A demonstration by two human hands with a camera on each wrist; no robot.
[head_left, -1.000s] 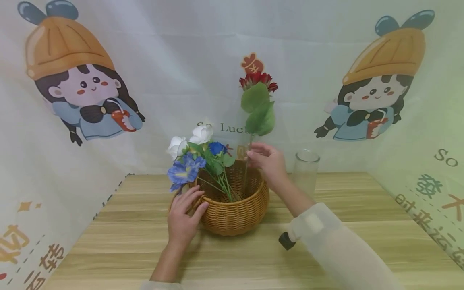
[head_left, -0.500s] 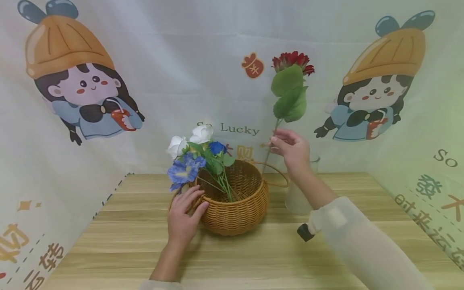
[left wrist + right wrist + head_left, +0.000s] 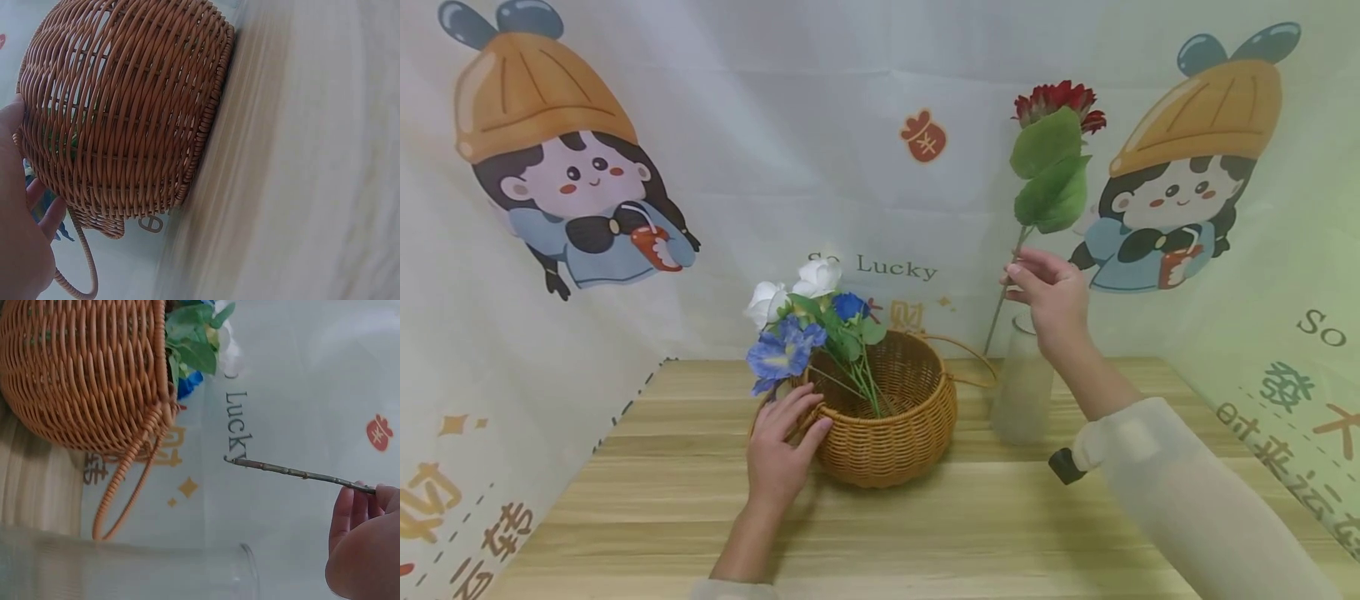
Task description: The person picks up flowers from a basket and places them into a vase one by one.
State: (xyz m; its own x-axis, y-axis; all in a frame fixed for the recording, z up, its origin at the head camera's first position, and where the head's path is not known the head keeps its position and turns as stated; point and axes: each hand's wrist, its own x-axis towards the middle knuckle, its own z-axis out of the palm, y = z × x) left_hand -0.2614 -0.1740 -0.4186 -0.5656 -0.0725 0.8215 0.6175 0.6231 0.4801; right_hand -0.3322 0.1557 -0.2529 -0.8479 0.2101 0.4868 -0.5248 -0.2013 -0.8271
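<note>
My right hand [image 3: 1060, 304] pinches the thin stem [image 3: 294, 472] of a red flower [image 3: 1056, 104] with big green leaves. The flower stands nearly upright, and its stem's lower end hangs free, near the mouth of a clear glass vase [image 3: 1021, 387] in the head view. To the left, my left hand [image 3: 778, 454] rests with spread fingers on the near left rim of a round wicker basket [image 3: 883, 454]. The basket holds white roses [image 3: 816, 277], a blue-violet flower [image 3: 784, 350] and a small deep-blue flower [image 3: 850, 307], leaning left.
The basket's loop handle [image 3: 973, 383] hangs out on the right, close to the vase. Both stand on a wood-grain table [image 3: 925, 542]. Behind it hangs a pale printed cloth [image 3: 760, 125] with cartoon figures and lettering.
My right hand has lifted the red flower out of the basket and carried it up and right toward the vase. The left hand and basket have stayed in place.
</note>
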